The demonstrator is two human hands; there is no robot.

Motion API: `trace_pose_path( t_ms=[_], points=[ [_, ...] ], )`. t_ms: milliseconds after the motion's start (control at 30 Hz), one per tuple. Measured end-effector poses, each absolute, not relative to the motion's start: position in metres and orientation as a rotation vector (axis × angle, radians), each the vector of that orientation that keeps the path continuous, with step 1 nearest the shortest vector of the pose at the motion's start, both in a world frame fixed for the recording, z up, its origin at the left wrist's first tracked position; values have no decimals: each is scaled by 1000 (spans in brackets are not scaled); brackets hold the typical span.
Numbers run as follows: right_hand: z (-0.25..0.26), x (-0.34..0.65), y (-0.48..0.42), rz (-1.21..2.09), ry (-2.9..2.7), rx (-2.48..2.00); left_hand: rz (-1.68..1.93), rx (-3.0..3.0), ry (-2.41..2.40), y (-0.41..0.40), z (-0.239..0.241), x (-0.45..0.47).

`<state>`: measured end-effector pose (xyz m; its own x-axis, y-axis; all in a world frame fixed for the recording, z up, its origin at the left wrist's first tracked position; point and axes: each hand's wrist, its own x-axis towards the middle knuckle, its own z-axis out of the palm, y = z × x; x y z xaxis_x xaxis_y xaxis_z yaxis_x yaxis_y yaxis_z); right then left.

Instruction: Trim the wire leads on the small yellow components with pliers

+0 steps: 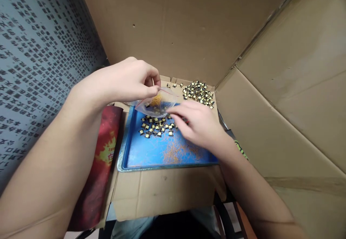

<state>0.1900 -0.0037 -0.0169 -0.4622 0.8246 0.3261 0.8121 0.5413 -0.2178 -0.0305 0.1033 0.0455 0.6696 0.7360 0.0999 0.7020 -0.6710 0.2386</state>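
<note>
Step in hand, by my read: small parts going into a clear bag (159,107). L hand (127,78) holds the bag up by its mouth, thumb & forefinger closed tight on the red-strip edge, other fingers curled. The bag hangs just below those fingers, above the far end of the blue tray (143,156), w/ some yellowish stuff already inside.

R hand (198,123) lies palm-down & low, wrist coming in from the right, fingertips (173,113) right at the bag's lower edge. Fingers look loosely together, a bit blurred; can't tell if they've got a part btwn them.

Loose parts (155,126) sit on the tray just under & in front of the R fingertips. A second heap (198,92) lies on the cardboard beyond the R hand's knuckles. Thin wire scraps (175,153) are strewn on the tray nearer the R wrist.

Further picks, I'd judge, call for a fine two-finger pinch on one part, w/ the L hand keeping the mouth spread.
</note>
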Motion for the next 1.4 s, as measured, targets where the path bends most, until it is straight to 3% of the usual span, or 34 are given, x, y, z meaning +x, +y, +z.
trace_pose_path(
  t_ms=[300,700,867,1033,1300,1400],
  points=[
    [-46,122,77,-69,-2628,-1399,279,2707,1189,99,48,-27],
    [-40,152,49,-198,-2375,-1394,262,2695,1243,106,44,-33],
    [-36,180,20,122,-1908,-1338,271,2749,1369,107,50,-42],
    [-48,183,20,463,-2071,-1544,379,2835,1502,105,58,-46],
    [-23,264,0,316,-2050,-1581,571,2841,1514,107,54,-53],
    [-29,295,-33,540,-2298,-1790,517,2830,1498,106,56,-50]
  ],
)
